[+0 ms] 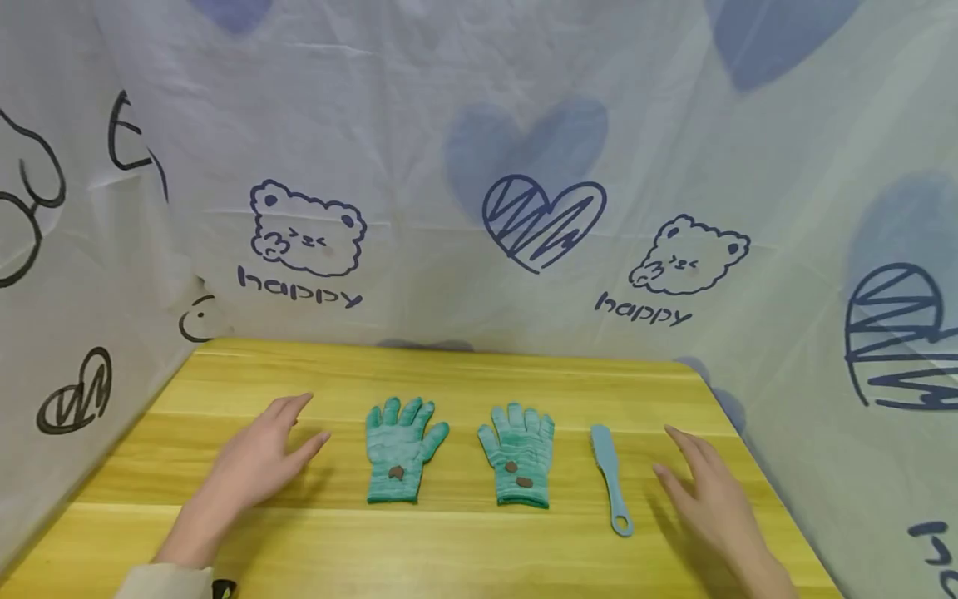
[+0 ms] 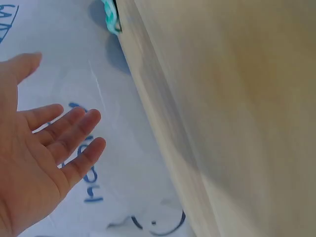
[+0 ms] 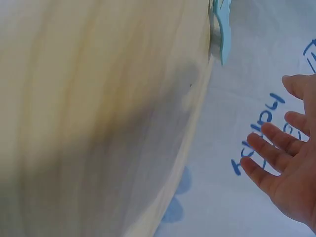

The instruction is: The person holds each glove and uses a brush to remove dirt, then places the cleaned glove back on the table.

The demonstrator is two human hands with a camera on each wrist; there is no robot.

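Two green knit gloves lie flat on the wooden table, fingers toward the far edge. The left glove (image 1: 395, 449) has one brown patch near its cuff, and the right glove (image 1: 518, 456) has two. To the right of them lies a light blue brush (image 1: 611, 480) with a hole in its handle end. My left hand (image 1: 258, 457) hovers left of the gloves, fingers extended and holding nothing. Right of the brush, my right hand (image 1: 707, 491) is likewise empty with fingers apart. Both wrist views show the relaxed fingers of the left hand (image 2: 54, 143) and right hand (image 3: 286, 153).
The yellow wood-grain table (image 1: 322, 549) has rounded far corners. A white cloth (image 1: 419, 150) printed with hearts, bears and the word "happy" hangs behind it and along both sides. A pale sleeve (image 1: 165, 582) covers the left forearm.
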